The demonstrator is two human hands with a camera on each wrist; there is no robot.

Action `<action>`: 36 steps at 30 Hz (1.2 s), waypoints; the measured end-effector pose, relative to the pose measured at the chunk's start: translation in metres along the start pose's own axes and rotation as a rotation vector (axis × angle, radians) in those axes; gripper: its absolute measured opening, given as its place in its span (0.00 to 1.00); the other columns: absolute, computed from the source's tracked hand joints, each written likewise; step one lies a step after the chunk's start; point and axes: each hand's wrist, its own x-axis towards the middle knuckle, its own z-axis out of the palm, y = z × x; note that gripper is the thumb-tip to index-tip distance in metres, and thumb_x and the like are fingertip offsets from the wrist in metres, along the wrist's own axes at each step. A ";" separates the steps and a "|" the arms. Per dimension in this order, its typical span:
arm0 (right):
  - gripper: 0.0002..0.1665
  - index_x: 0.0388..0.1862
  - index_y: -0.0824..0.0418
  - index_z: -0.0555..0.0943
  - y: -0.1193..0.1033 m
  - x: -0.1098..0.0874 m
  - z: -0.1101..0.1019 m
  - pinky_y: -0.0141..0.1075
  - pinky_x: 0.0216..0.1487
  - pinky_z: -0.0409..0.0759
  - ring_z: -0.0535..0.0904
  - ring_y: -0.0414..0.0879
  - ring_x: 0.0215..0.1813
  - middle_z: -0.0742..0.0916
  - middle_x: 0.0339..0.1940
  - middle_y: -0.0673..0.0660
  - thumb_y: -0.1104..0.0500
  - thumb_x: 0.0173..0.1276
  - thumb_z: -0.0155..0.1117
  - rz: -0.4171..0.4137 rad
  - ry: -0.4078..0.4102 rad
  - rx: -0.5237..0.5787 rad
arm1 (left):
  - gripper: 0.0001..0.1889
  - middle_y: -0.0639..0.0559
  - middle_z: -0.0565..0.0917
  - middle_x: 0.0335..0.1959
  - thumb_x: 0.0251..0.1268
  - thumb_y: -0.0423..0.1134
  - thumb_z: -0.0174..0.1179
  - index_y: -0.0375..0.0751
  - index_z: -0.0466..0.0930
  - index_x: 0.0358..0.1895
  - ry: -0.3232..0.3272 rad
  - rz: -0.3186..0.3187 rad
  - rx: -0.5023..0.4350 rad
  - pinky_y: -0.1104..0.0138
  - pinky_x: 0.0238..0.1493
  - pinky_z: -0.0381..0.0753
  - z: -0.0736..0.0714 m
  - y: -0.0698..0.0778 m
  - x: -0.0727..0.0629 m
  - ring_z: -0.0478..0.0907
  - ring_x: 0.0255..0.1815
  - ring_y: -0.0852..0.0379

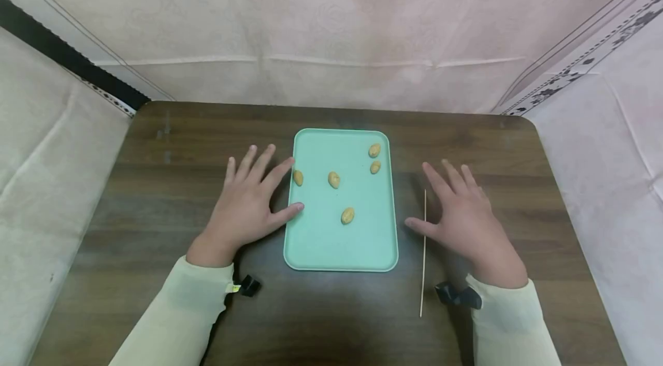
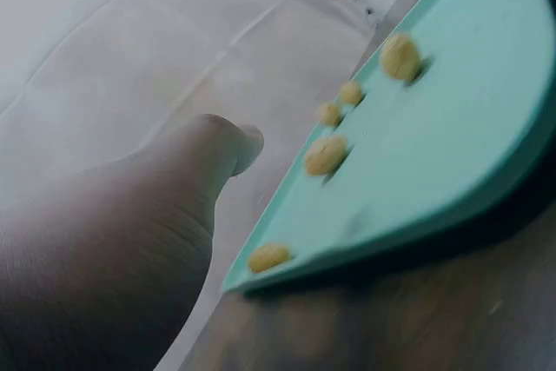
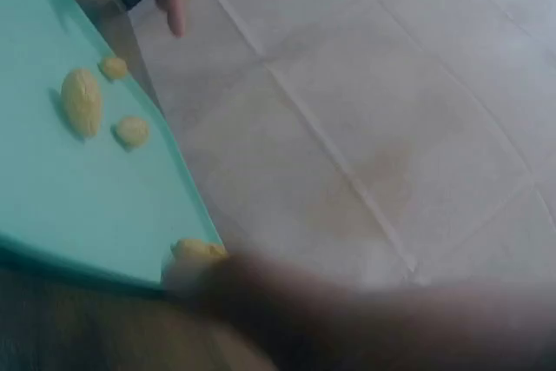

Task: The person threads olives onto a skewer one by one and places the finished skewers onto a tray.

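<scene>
A mint-green rectangular tray [image 1: 321, 248] lies on the table with several tan, oval nuts that look like peanuts in the shell. One nut [image 1: 297, 178] is at the tray's left edge, others [image 1: 334, 180] [image 1: 347, 216] lie around its middle, and two [image 1: 374, 150] [image 1: 375, 167] are at the upper right. My left hand [image 1: 246, 205] has its fingers spread, its thumb and forefinger tips overlapping the tray's left edge. To the right of the tray, my right hand [image 1: 463, 219] is also spread and holds nothing. A thin pale stick [image 1: 423, 274] passes beneath its thumb in the head view.
The dark wooden table [image 1: 331, 320] has rounded far corners. Pale cloth [image 1: 331, 26] hangs behind it and at both sides. Small black wrist cameras [image 1: 250, 285] [image 1: 458, 296] sit at both cuffs.
</scene>
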 end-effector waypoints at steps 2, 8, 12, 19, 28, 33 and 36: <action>0.71 0.97 0.46 0.51 0.001 -0.001 0.000 0.81 0.84 0.60 0.57 0.79 0.90 0.65 0.92 0.72 0.25 0.68 0.78 0.026 -0.026 0.020 | 0.49 0.43 0.59 0.94 0.72 0.80 0.61 0.64 0.64 0.90 -0.014 0.036 0.010 0.20 0.87 0.46 0.002 0.006 0.001 0.48 0.95 0.30; 0.66 0.91 0.64 0.61 -0.003 -0.003 -0.008 0.76 0.76 0.76 0.74 0.78 0.80 0.76 0.81 0.77 0.26 0.71 0.76 0.119 -0.159 0.061 | 0.43 0.44 0.72 0.87 0.75 0.75 0.64 0.60 0.73 0.86 -0.039 0.152 0.006 0.25 0.88 0.56 -0.002 0.031 0.008 0.62 0.91 0.33; 0.54 0.73 0.69 0.78 -0.008 -0.007 -0.011 0.65 0.57 0.88 0.89 0.69 0.58 0.90 0.59 0.73 0.27 0.70 0.76 0.123 -0.241 0.060 | 0.34 0.47 0.83 0.76 0.78 0.67 0.67 0.55 0.81 0.79 -0.053 0.232 -0.031 0.39 0.82 0.77 -0.009 0.050 0.013 0.80 0.79 0.42; 0.28 0.26 0.53 0.80 -0.016 -0.016 -0.009 0.40 0.27 0.70 0.73 0.47 0.27 0.79 0.21 0.50 0.34 0.69 0.78 0.095 -0.345 0.058 | 0.27 0.55 0.90 0.65 0.80 0.61 0.69 0.52 0.86 0.73 -0.182 0.189 -0.123 0.54 0.61 0.92 -0.009 0.083 0.023 0.89 0.63 0.53; 0.27 0.14 0.54 0.81 -0.015 -0.025 0.005 0.38 0.23 0.72 0.75 0.44 0.18 0.80 0.12 0.48 0.43 0.64 0.83 0.103 -0.499 0.152 | 0.26 0.49 0.89 0.69 0.85 0.56 0.62 0.45 0.85 0.73 -0.277 -0.052 -0.248 0.52 0.69 0.89 0.013 0.118 0.029 0.86 0.69 0.50; 0.24 0.14 0.57 0.82 -0.012 -0.026 0.008 0.38 0.24 0.77 0.80 0.45 0.18 0.84 0.11 0.51 0.49 0.64 0.82 0.108 -0.518 0.196 | 0.26 0.48 0.90 0.55 0.82 0.56 0.64 0.42 0.87 0.69 -0.269 -0.113 -0.232 0.57 0.53 0.90 0.021 0.123 0.028 0.85 0.48 0.52; 0.22 0.14 0.56 0.81 -0.011 -0.025 0.009 0.38 0.26 0.78 0.82 0.45 0.17 0.84 0.11 0.50 0.53 0.65 0.78 0.096 -0.512 0.203 | 0.23 0.50 0.87 0.44 0.81 0.55 0.65 0.41 0.88 0.63 -0.253 -0.116 -0.207 0.61 0.42 0.86 0.026 0.123 0.029 0.79 0.37 0.55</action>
